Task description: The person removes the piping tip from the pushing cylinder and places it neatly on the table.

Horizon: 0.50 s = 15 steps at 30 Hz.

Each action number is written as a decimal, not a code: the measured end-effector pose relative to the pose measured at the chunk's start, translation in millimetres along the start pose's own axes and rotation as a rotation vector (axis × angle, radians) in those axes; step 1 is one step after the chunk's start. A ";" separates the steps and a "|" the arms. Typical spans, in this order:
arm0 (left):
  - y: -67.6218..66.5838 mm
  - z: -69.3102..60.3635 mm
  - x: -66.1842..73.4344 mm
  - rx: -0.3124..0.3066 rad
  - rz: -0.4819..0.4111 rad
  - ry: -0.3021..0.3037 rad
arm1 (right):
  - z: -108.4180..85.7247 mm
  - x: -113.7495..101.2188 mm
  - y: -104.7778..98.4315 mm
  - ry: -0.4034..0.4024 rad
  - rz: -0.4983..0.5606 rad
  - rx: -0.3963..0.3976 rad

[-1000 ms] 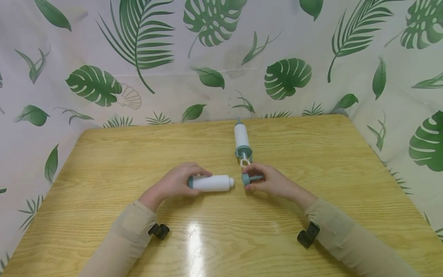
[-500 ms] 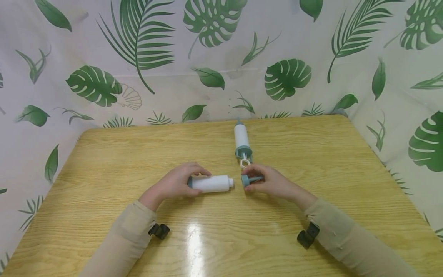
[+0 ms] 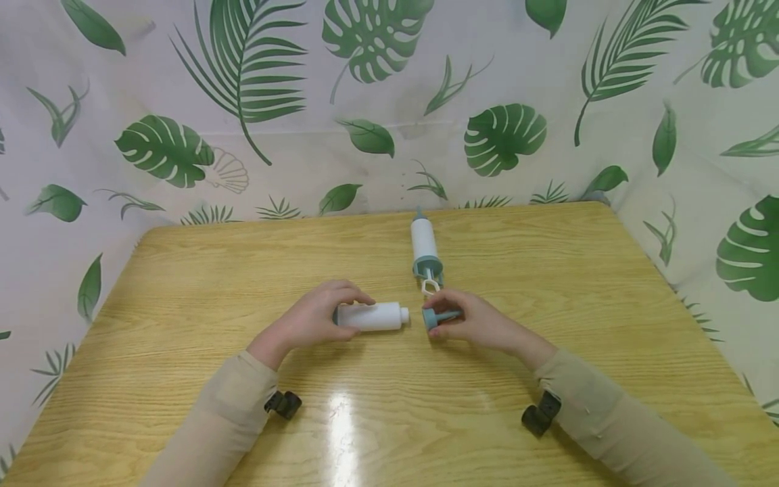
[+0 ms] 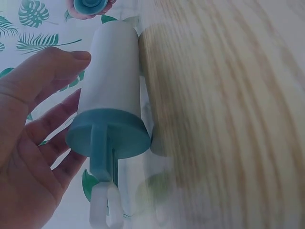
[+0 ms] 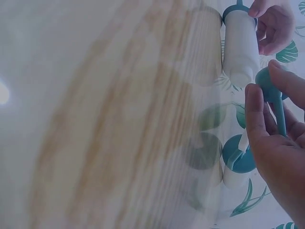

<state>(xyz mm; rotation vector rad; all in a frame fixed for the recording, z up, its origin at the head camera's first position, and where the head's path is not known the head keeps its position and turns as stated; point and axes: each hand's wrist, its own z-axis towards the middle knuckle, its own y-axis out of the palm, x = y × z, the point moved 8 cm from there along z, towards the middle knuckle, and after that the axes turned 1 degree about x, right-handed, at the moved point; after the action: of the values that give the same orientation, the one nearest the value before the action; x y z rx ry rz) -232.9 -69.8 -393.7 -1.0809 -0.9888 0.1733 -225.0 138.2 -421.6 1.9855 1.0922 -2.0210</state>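
A white cylinder point(image 3: 377, 316) with a teal end lies sideways over the table, its narrow neck facing right. The left hand point(image 3: 316, 316) grips its teal-ended side between thumb and fingers. In the left wrist view the teal flange point(image 4: 108, 133) and a white ring handle point(image 4: 106, 205) show at the cylinder's near end. The right hand point(image 3: 477, 321) pinches a teal nozzle cap point(image 3: 431, 318) by its wide base, the thin tip pointing back into the palm. A small gap separates cap and neck. In the right wrist view the cap point(image 5: 270, 86) sits between thumb and fingers.
A second white and teal syringe-like tube point(image 3: 424, 238) lies at the back of the wooden table point(image 3: 243, 270), its ring handle just behind the right hand. Leaf-patterned cloth point(image 3: 414, 101) stands behind the table. Black wrist cameras sit on both sleeves.
The left hand has shifted slightly up with the cylinder. The right hand and its cap have edged slightly left, still apart from the neck.
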 end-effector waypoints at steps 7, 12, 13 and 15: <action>-0.7 1.6 1.6 0.007 -0.002 -0.007 | 0.5 0.1 0.9 0.005 -0.020 0.002; -2.7 3.5 5.7 0.012 -0.002 0.008 | 2.4 -4.4 2.4 -0.015 -0.029 -0.004; -3.0 3.9 6.6 0.015 -0.005 0.013 | 2.8 -5.8 3.0 -0.020 -0.032 -0.006; -3.4 4.3 8.7 0.022 -0.016 0.026 | 3.6 -8.9 4.6 -0.030 -0.040 -0.011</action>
<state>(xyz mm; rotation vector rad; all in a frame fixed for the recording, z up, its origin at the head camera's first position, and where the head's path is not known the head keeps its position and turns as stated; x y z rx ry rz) -232.1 -63.8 -385.4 -1.0523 -0.9698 0.1563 -224.2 129.3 -415.8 1.9364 1.1435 -2.0533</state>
